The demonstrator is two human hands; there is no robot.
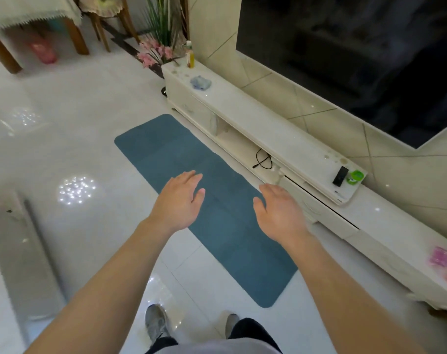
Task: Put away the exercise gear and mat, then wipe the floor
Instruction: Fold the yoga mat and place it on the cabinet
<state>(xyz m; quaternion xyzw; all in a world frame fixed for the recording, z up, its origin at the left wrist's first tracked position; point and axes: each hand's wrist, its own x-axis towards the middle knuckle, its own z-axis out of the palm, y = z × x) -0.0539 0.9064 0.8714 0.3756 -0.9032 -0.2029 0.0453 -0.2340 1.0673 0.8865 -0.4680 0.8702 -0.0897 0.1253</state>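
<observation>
A blue exercise mat (166, 146) lies flat and unrolled on the glossy white tile floor (72, 139), running alongside the low TV cabinet. My left hand (177, 201) hovers over the mat's middle, fingers straight, holding nothing. My right hand (281, 213) is stretched out beside it over the mat's cabinet-side edge, also empty with relaxed fingers. A crumpled blue cloth (200, 82) sits on the cabinet top at its far end. Blurred pink objects (440, 256) lie on the cabinet's near end.
The long white TV cabinet (268, 129) stands to the right under a dark TV screen (357, 52), with a black remote (340, 175), a green lid and a yellow bottle (190, 57) on it. A plant, a table and chairs stand at the back. My shoes show below.
</observation>
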